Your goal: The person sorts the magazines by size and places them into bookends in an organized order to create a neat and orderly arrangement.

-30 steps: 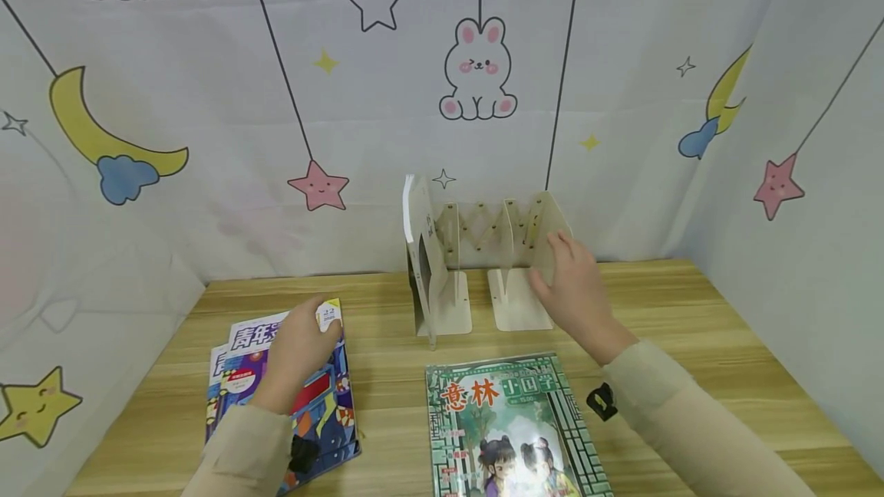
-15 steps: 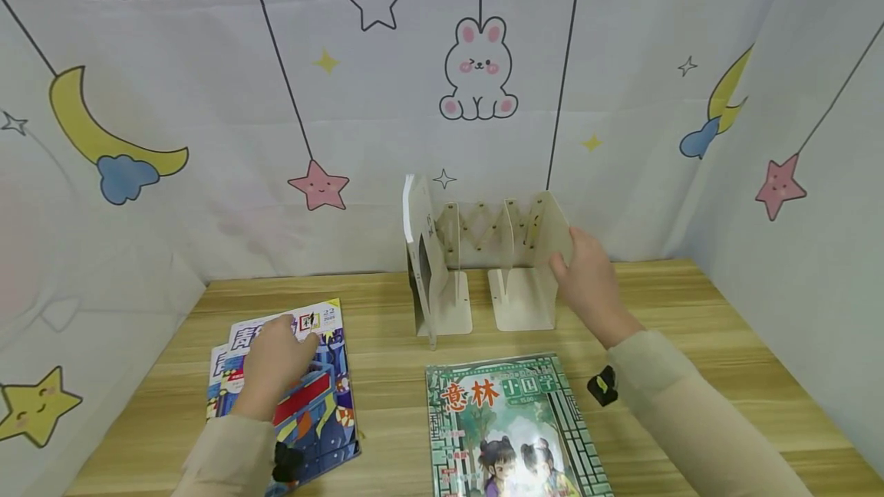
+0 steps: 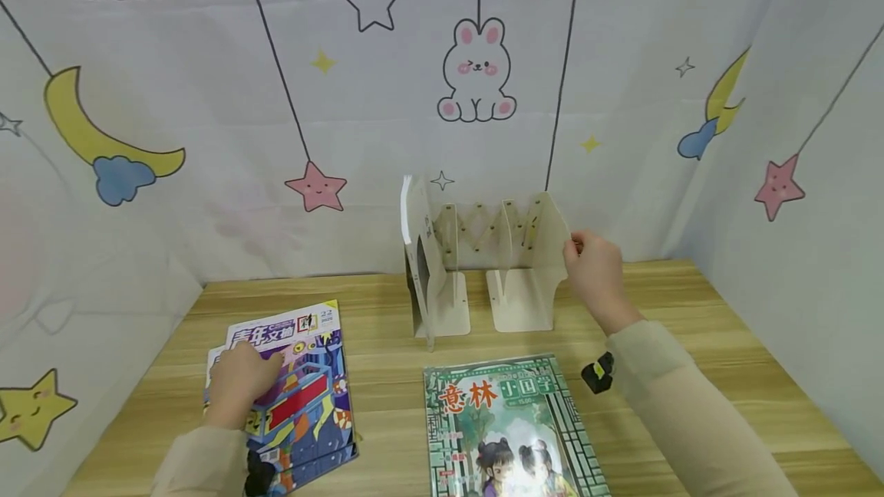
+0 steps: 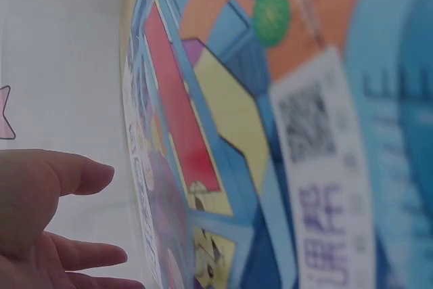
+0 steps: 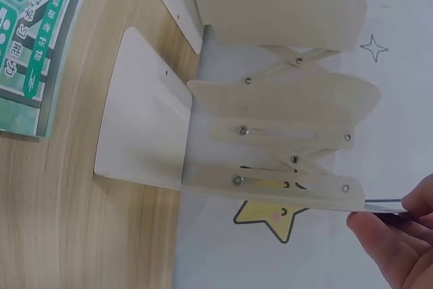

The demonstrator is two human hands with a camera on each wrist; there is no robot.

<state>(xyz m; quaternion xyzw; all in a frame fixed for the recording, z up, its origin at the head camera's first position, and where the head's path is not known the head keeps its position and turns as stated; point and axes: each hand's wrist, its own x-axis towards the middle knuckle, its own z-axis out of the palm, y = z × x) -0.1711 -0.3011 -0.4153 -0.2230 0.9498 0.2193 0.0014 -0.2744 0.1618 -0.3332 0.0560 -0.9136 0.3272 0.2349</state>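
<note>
On the left of the head view lie two overlapping purple-blue magazines [image 3: 314,413]. My left hand [image 3: 238,382] is over their left side; the left wrist view shows its thumb and fingers spread apart, with nothing gripped. Farther back stands a cream-coloured expanding book rack [image 3: 522,301] with upright dividers and a folding lattice. My right hand [image 3: 597,274] pinches the front edge of its right end panel between thumb and fingers, which the right wrist view [image 5: 399,235] also shows. At the rack's left end a thin book [image 3: 409,221] stands upright.
A green magazine [image 3: 507,413] lies flat on the wooden table [image 3: 390,405], in front of the rack. Behind the table hangs a white cloth [image 3: 387,113] printed with rabbits and stars. Cloth walls bound both sides.
My left hand has drawn back down and left across the magazines, baring more of the top cover. My right hand has gone from the inside of the end panel to pinching its front edge.
</note>
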